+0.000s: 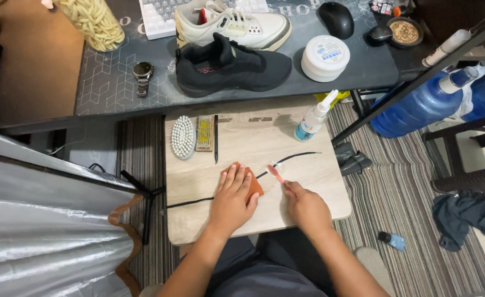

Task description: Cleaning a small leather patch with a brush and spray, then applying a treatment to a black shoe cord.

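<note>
Oval white brush [183, 137] and small wooden brush [205, 132] lie at left back of small wooden table [319, 187]. Left hand [231, 199] flat, fingers together, pressing orange block [254, 187] onto black shoelace [289, 159]. Right hand [307, 207] pinches pink toothbrush [276, 173], bristles on lace. Spray bottle [312, 119] beyond, upright.
</note>
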